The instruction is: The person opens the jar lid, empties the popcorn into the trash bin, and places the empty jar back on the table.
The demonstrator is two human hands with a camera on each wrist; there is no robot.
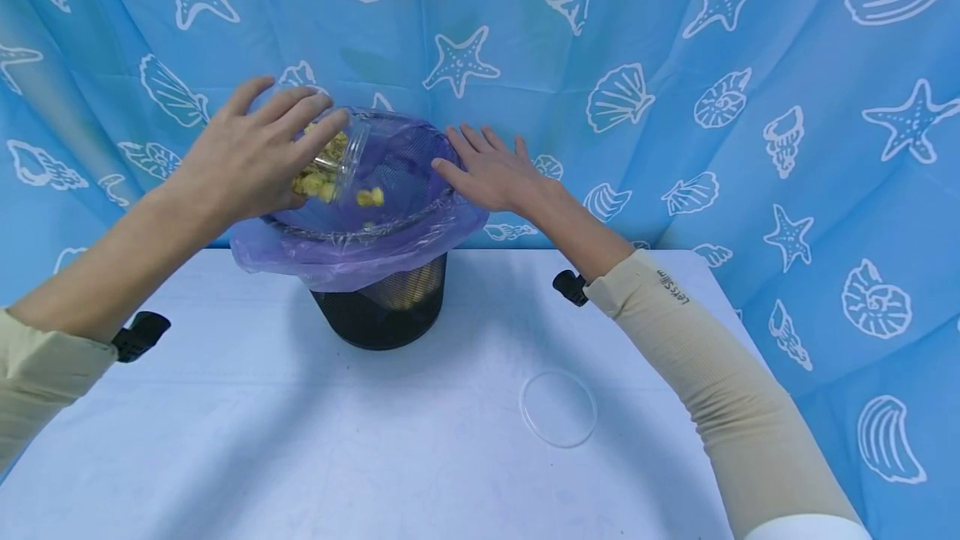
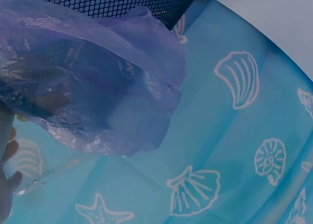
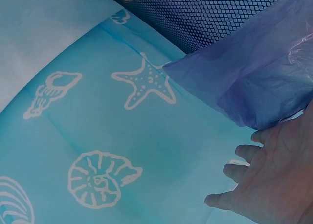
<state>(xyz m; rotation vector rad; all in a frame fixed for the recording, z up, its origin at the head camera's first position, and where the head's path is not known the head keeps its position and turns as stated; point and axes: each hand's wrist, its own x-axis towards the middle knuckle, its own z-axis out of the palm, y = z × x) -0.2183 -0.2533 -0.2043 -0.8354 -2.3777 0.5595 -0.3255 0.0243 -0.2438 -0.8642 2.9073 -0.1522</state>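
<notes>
Head view first: you are tipping one clear container with your left hand, fingers curled over its top side, its mouth pointing down into the bin. Yellowish food pieces are sitting in it just below your fingertips, and one loose piece is lying on the purple liner just past them. Your right hand is resting on the bin's far rim, fingers straight and slightly spread, holding nothing. You are working with one black mesh bin, one liner folded over its rim, and one clear round lid lying flat on the white table, well apart from both hands. Only this view is showing the container's contents and the lid.

Left wrist view: you are seeing the liner from underneath, crumpled and translucent, with the mesh above it. Fingertips are showing at the left edge beside a strip of clear plastic; the grip itself is not visible here.

Right wrist view: your right hand is lying with fingers extended and apart, just below the liner's overhanging edge. The shell-printed blue cloth is filling the background.
</notes>
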